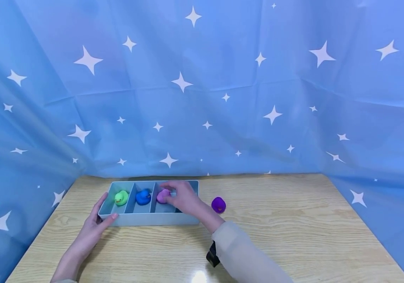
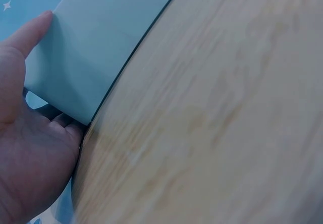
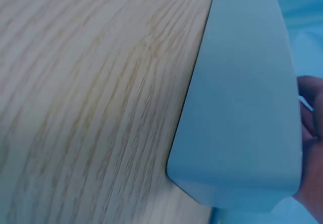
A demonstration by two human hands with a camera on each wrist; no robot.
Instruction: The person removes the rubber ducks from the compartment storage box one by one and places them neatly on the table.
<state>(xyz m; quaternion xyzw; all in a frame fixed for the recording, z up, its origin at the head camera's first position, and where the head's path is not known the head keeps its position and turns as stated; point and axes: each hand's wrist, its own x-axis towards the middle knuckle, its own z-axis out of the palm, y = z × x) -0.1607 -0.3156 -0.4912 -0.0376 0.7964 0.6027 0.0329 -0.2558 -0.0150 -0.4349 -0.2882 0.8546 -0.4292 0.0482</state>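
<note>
A light blue divided box [image 1: 152, 219] lies lengthwise on the table. My left hand [image 1: 91, 228] holds its left end; the left wrist view shows the thumb [image 2: 36, 31] against the front wall and the other fingers round the end. In the left compartment sits a green toy duck [image 1: 121, 198], and beside it a blue toy duck [image 1: 143, 197]. My right hand [image 1: 185, 198] reaches over the front wall and pinches a pink toy duck [image 1: 163, 195] in the third compartment. The right wrist view shows mostly the box's front wall [image 3: 237, 98], which hides the duck.
A purple toy duck [image 1: 218, 204] lies on the wooden table [image 1: 293, 228], just right of the box. Blue cloth [image 1: 223, 137] with white stars hangs behind and along both sides. A black device [image 1: 212, 255] shows under the right sleeve [image 1: 247, 251].
</note>
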